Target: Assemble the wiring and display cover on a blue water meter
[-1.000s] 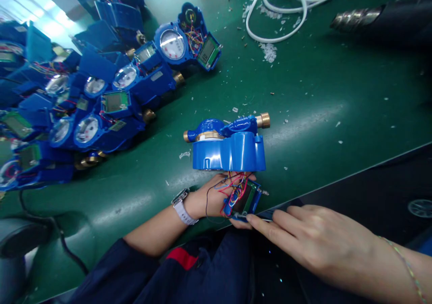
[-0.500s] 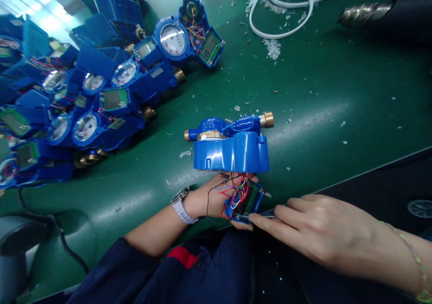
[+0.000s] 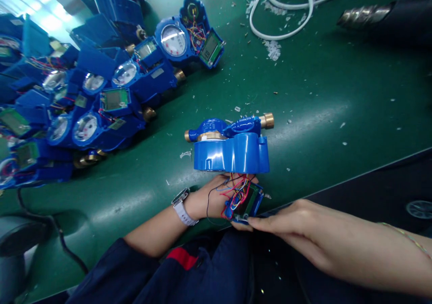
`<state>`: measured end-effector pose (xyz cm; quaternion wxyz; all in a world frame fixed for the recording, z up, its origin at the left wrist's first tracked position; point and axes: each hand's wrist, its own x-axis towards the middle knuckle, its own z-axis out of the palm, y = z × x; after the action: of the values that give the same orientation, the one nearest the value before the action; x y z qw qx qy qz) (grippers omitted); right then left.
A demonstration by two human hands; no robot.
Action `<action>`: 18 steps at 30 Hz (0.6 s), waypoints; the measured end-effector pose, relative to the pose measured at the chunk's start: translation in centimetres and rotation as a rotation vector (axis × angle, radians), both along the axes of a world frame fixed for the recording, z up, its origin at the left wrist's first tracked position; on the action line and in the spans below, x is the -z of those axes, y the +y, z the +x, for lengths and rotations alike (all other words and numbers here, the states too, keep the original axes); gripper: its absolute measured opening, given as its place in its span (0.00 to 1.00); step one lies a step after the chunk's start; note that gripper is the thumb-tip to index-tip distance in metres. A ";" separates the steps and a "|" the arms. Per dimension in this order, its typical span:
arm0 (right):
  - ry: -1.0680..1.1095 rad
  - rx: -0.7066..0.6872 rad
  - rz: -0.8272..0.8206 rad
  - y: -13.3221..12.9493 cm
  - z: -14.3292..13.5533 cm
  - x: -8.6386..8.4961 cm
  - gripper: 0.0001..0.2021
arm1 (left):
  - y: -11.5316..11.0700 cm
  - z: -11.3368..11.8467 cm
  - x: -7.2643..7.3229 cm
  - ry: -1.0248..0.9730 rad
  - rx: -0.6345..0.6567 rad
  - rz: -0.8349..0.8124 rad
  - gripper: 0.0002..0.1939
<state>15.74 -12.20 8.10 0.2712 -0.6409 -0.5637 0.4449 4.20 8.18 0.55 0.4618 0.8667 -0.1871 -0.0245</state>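
Observation:
A blue water meter [image 3: 231,144] with brass ends lies on the green mat [image 3: 303,106] near its front edge. Coloured wires run from it to a small blue display module [image 3: 245,201] with a green screen. My left hand [image 3: 211,198], a white watch on its wrist, holds this module from below. My right hand [image 3: 290,227] reaches in from the right, fingers together, with its fingertips at the module's lower edge. Whether a small tool sits in those fingers is hidden.
Several opened blue water meters [image 3: 101,92] are piled at the left. A white cable [image 3: 286,11] loops at the top, next to a dark tool with a metal nozzle [image 3: 362,15] at top right. White plastic scraps litter the mat. A dark ledge [image 3: 388,182] runs along the front.
My right hand has rolled onto its side and drawn its fingers together at the module's lower edge. The meter and my left hand have hardly moved.

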 end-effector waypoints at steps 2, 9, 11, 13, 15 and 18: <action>0.359 0.049 -0.272 0.3 -0.2 -0.1 0.21 | 0.0 0.0 0.1 -0.025 -0.008 -0.002 0.26; 0.815 0.212 -0.566 -1.0 -1.1 0.9 0.22 | 0.1 -0.1 1.0 -0.030 0.016 0.009 0.40; 0.553 0.192 -0.416 -1.4 -1.0 0.5 0.21 | 0.1 -0.1 1.0 -0.045 0.019 0.003 0.40; 0.280 0.167 -0.228 -1.5 -0.8 0.0 0.21 | 0.1 -0.1 0.9 -0.058 0.024 0.000 0.40; 0.096 0.120 -0.056 -1.2 -0.6 -0.5 0.22 | 0.2 -0.2 1.0 -0.056 0.026 0.002 0.40; -0.069 0.050 0.093 -0.8 -0.4 -0.8 0.25 | 0.3 -0.2 1.1 -0.029 0.045 0.015 0.40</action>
<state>15.38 -12.97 8.86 0.2923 -0.6562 -0.5767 0.3889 3.95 8.50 -0.57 0.4519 0.8659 -0.2132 -0.0238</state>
